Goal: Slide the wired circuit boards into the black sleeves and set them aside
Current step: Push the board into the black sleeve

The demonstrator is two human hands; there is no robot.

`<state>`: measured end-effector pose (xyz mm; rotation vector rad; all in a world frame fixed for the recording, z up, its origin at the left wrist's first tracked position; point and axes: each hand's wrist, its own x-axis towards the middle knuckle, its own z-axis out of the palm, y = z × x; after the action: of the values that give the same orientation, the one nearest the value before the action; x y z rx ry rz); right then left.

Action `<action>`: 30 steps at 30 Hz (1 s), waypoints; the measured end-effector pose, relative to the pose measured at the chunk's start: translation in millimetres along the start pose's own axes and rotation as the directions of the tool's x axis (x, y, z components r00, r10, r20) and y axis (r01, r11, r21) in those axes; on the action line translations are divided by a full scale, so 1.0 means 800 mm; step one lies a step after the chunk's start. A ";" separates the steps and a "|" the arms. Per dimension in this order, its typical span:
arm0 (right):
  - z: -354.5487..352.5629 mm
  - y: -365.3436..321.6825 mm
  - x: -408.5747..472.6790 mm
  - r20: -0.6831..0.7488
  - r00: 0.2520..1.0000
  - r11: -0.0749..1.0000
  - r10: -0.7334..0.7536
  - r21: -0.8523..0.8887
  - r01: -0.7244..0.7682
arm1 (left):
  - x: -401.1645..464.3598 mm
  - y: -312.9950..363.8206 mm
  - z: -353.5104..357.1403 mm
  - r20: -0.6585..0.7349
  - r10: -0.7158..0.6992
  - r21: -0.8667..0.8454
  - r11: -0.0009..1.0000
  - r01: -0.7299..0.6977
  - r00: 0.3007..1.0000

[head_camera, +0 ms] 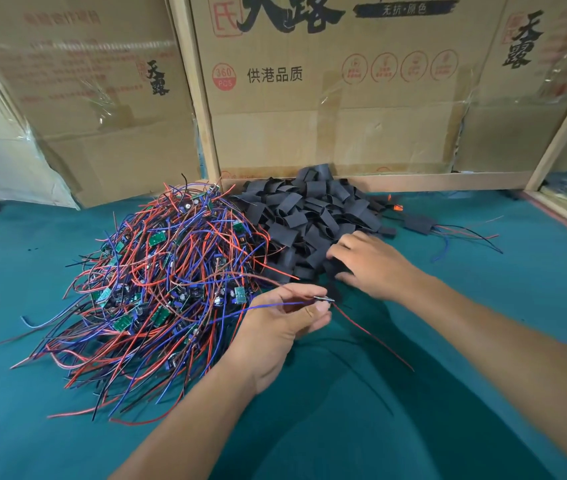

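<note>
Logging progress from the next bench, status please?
Left hand pinches one wired board. Right hand reaches into the sleeve pile, grip unclear. One finished piece set aside at right. Nothing in the way.

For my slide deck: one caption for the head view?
Left hand pinches a wired board; right hand reaches into the black sleeves.

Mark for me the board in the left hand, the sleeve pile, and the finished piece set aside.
circuit board [323, 299], head view, its edge showing between the fingertips.
pile of black sleeves [309, 216], head view, middle of the heap.
sleeved board [419, 224], head view, its black sleeve.
</note>
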<state>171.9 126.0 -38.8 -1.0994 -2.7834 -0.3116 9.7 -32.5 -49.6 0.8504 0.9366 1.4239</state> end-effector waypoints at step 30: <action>-0.024 0.015 -0.108 0.204 0.725 -0.157 0.657 0.979 -0.133 | -0.010 0.034 -0.006 0.107 0.202 0.475 0.850 -0.228 0.974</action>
<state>243.7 73.2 -35.8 -1.0992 -1.2465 1.2704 -5.5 -41.3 -26.7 1.4000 1.2137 1.3617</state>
